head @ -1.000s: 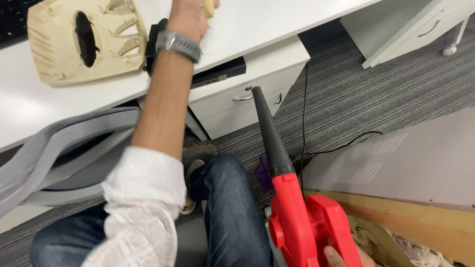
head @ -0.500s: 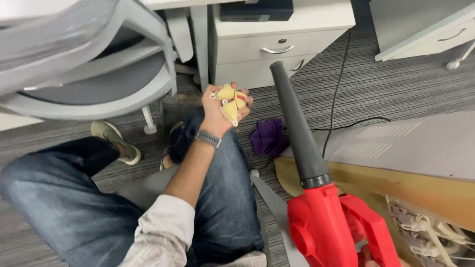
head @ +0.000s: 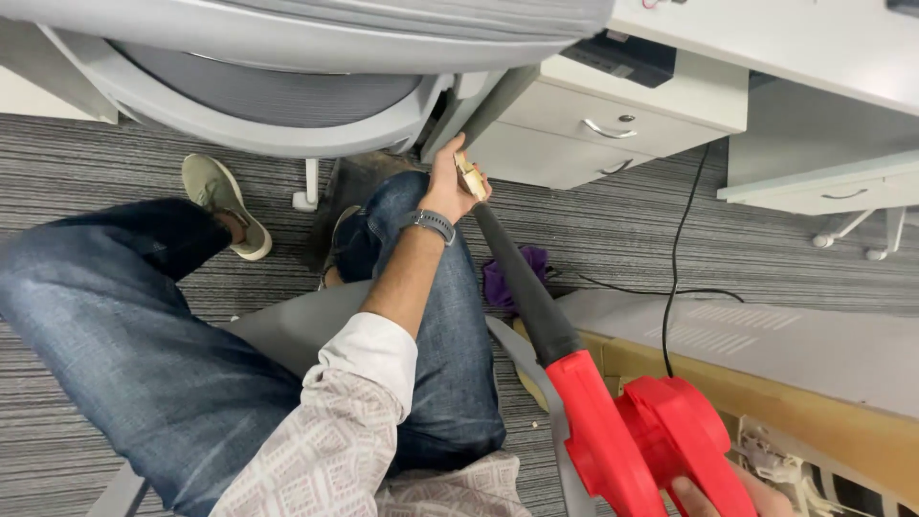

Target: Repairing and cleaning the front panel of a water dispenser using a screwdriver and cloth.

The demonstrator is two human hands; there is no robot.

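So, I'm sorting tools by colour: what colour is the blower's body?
Red body with a black nozzle, seen clearly in the head view.

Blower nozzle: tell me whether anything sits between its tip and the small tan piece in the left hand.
Nothing visible does. The left hand holds the small tan piece right at the tip of the blower nozzle.

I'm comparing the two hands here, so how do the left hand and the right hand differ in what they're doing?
The left hand is stretched forward, pinching a small beige piece at the tip of the black nozzle; the right hand sits close to the body, gripping the red blower. The left hand shows fully, with a wristwatch; the right is mostly hidden.
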